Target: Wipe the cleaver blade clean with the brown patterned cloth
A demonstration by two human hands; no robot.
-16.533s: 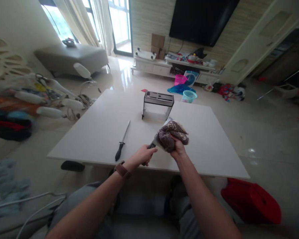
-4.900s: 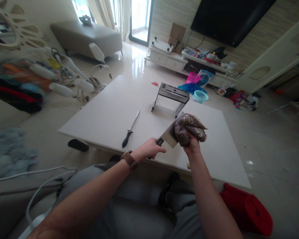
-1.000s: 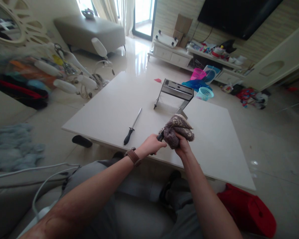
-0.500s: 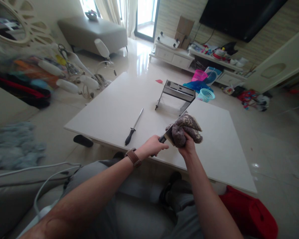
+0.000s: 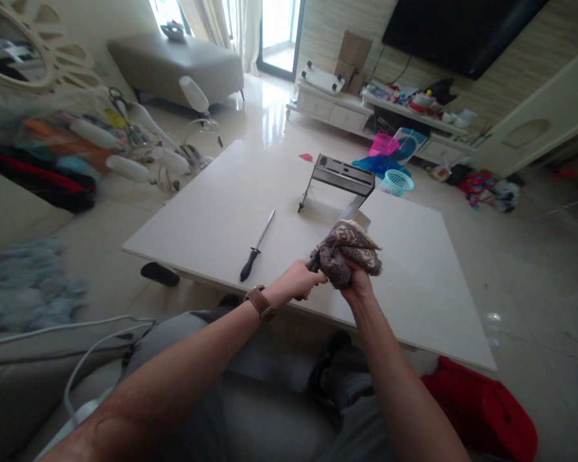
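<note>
Closed round the black handle of a wide-bladed kitchen knife, my left hand [image 5: 302, 280] holds it above the table's near edge. The far end of the knife [image 5: 360, 217] shows beyond a bunched grey-brown patterned cloth [image 5: 349, 250]. My right hand [image 5: 359, 282] grips that cloth, which is folded over the blade and hides most of it. To the left, a honing steel [image 5: 257, 247] with a black handle lies on the white table [image 5: 197, 212]. Past the knife stands a metal knife rack [image 5: 343, 174] with slots in its top.
A red flat piece [image 5: 306, 157] lies near the table's far edge. Beyond the table are a light-blue basket [image 5: 395, 182], a pink basket [image 5: 383, 145] and blue plastic. A red bag [image 5: 481, 410] sits at the lower right, and a lamp with white shades [image 5: 130, 168] stands at the left.
The cloth in my right hand has slid toward the handle, to the left. More of the blade's far end shows now. My left hand keeps its hold on the handle.
</note>
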